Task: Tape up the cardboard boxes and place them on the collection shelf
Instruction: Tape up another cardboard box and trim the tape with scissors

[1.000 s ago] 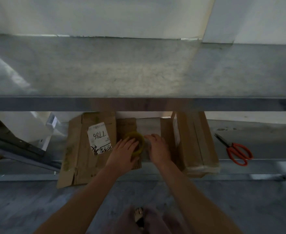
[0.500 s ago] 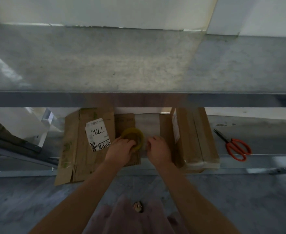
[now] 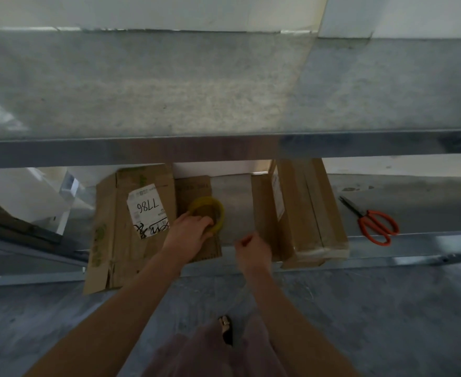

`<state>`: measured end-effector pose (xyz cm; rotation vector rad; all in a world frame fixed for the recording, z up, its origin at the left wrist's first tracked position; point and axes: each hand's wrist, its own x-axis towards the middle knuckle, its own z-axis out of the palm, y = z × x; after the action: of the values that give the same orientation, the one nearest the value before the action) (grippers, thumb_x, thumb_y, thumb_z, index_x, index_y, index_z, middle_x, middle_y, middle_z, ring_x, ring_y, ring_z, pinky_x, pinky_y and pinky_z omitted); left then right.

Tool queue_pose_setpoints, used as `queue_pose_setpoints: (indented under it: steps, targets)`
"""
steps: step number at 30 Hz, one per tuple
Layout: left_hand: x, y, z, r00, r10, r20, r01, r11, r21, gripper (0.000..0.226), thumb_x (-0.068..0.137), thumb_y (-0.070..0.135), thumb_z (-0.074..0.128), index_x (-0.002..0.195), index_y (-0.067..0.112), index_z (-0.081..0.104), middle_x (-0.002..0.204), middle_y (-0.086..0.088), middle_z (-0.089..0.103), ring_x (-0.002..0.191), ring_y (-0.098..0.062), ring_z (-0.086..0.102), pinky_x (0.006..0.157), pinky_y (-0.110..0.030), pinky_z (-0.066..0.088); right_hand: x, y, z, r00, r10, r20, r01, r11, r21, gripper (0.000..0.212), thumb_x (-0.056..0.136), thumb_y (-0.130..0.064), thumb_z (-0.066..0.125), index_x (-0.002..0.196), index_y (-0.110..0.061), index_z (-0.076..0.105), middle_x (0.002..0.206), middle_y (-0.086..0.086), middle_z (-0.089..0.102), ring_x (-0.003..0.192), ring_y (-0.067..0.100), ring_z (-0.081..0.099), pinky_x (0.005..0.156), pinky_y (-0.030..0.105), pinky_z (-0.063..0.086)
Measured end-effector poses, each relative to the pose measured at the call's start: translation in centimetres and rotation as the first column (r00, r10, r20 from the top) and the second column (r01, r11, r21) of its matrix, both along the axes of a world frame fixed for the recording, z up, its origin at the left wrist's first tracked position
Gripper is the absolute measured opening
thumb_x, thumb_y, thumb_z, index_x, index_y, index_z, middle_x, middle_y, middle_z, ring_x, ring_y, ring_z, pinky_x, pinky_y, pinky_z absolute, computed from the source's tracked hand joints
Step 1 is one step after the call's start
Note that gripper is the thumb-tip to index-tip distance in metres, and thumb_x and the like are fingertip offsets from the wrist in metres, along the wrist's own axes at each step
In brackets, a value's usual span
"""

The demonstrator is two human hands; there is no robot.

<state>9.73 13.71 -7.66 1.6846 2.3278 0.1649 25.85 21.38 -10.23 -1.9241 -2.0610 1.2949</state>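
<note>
Tape roll (image 3: 206, 213) in left hand (image 3: 188, 235), right hand (image 3: 252, 253) pinching its strip (image 3: 242, 289)

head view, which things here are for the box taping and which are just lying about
For the job: tape roll, gripped by the left hand; flattened labelled box; taped box; red scissors, probably for cutting tape.
Lying about: white panel and dark rails at far left.

Grips the yellow tape roll (image 3: 215, 206) with the left hand (image 3: 190, 236), roll flat on flat cardboard (image 3: 194, 186). Pinches right hand (image 3: 252, 251) fingers together just right of the roll, hold unclear. Farther right of the roll, taped box (image 3: 305, 213); well beyond, red scissors (image 3: 376, 227).
</note>
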Motion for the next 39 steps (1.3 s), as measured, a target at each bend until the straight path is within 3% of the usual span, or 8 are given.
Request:
queue_pose_setpoints:
  steps: [4, 10, 15, 20, 28, 32, 35, 39]
  targets:
    - [0.0, -0.1, -0.1, 1.000, -0.019, 0.007, 0.019, 1.000, 0.000, 0.028, 0.096, 0.038, 0.048, 0.121, 0.025, 0.055, 0.116, 0.003, 0.064, 0.110, -0.019, 0.056, 0.104, -0.033, 0.032, -0.2, 0.8, 0.4, 0.990, 0.089, 0.111, -0.092, 0.996, 0.019, 0.039, 0.088, -0.040, 0.065, 0.110, -0.012, 0.049, 0.105, 0.010, 0.067, 0.100, 0.032, 0.065, 0.071, 0.033, 0.047]
    - [0.9, -0.9, 0.2, 0.994, -0.041, -0.096, 0.046, 0.998, 0.048, 0.049, 0.095, 0.041, 0.046, 0.136, 0.015, 0.049, 0.140, -0.006, 0.050, 0.135, -0.027, 0.039, 0.116, -0.041, 0.024, 2.1, -1.5, 2.7, 0.925, 0.357, 0.133, -0.376, 0.913, 0.161, 0.039, 0.096, -0.044, 0.051, 0.123, -0.018, 0.042, 0.118, 0.003, 0.057, 0.103, 0.026, 0.062, 0.079, 0.033, 0.048]
    - [2.9, -1.2, 2.5, 0.984, -0.032, -0.175, 0.050, 0.994, 0.101, 0.065, 0.091, 0.051, 0.031, 0.144, 0.015, 0.040, 0.150, -0.003, 0.039, 0.143, -0.026, 0.027, 0.118, -0.046, 0.018, 4.4, -3.2, 6.1, 0.825, 0.513, 0.235, -0.542, 0.603, 0.585, 0.048, 0.093, -0.041, 0.051, 0.133, -0.015, 0.052, 0.135, 0.009, 0.055, 0.127, 0.032, 0.051, 0.099, 0.043, 0.050]
    - [8.3, -0.3, 5.4, 0.983, -0.037, -0.181, 0.064, 0.987, 0.146, 0.067, 0.092, 0.055, 0.030, 0.149, 0.021, 0.029, 0.151, -0.005, 0.038, 0.141, -0.028, 0.031, 0.117, -0.050, 0.020, 8.9, -0.5, 10.0, 0.808, 0.469, 0.357, -0.554, 0.399, 0.731, 0.056, 0.094, -0.047, 0.037, 0.143, -0.021, 0.047, 0.151, 0.010, 0.042, 0.146, 0.032, 0.026, 0.116, 0.053, 0.022]
    - [19.8, 1.0, 5.6, 0.998, 0.038, -0.060, -0.025, 0.980, 0.195, 0.071, 0.094, 0.065, 0.018, 0.151, 0.024, 0.024, 0.154, -0.001, 0.033, 0.142, -0.025, 0.029, 0.117, -0.041, 0.014, 20.3, 5.3, 9.9, 0.824, 0.429, 0.371, -0.560, 0.515, 0.649, 0.056, 0.093, -0.048, 0.039, 0.145, -0.027, 0.044, 0.151, 0.009, 0.041, 0.144, 0.032, 0.030, 0.116, 0.055, 0.025]
    - [23.9, 1.1, 5.9, 0.956, 0.147, 0.255, -0.210, 0.948, 0.239, 0.072, 0.093, 0.060, 0.034, 0.153, 0.027, 0.012, 0.158, 0.005, 0.019, 0.143, -0.016, 0.020, 0.114, -0.029, 0.010, 23.8, 7.5, 9.3, 0.826, 0.440, 0.352, -0.562, 0.586, 0.584, 0.058, 0.092, -0.047, 0.032, 0.142, -0.022, 0.046, 0.145, 0.015, 0.047, 0.138, 0.038, 0.039, 0.111, 0.055, 0.035]
    - [26.0, 1.5, 6.1, 0.840, 0.226, 0.494, -0.371, 0.903, 0.218, 0.072, 0.094, 0.045, 0.050, 0.153, 0.028, 0.013, 0.157, 0.007, 0.018, 0.142, -0.011, 0.021, 0.113, -0.024, 0.019, 24.7, 8.8, 9.0, 0.864, 0.465, 0.194, -0.490, 0.687, 0.537, 0.049, 0.093, -0.038, 0.041, 0.137, -0.017, 0.050, 0.138, 0.012, 0.052, 0.127, 0.034, 0.050, 0.104, 0.047, 0.045]
    - [26.5, 2.2, 5.3, 0.685, 0.336, 0.646, -0.554, 0.816, 0.164, 0.071, 0.092, 0.037, 0.060, 0.150, 0.033, 0.020, 0.150, 0.006, 0.033, 0.133, -0.012, 0.039, 0.111, -0.036, 0.037, 23.6, 8.5, 9.2, 0.909, 0.388, -0.149, -0.348, 0.907, 0.239, 0.046, 0.094, -0.023, 0.061, 0.138, -0.021, 0.047, 0.129, 0.000, 0.061, 0.116, 0.018, 0.059, 0.092, 0.024, 0.045]
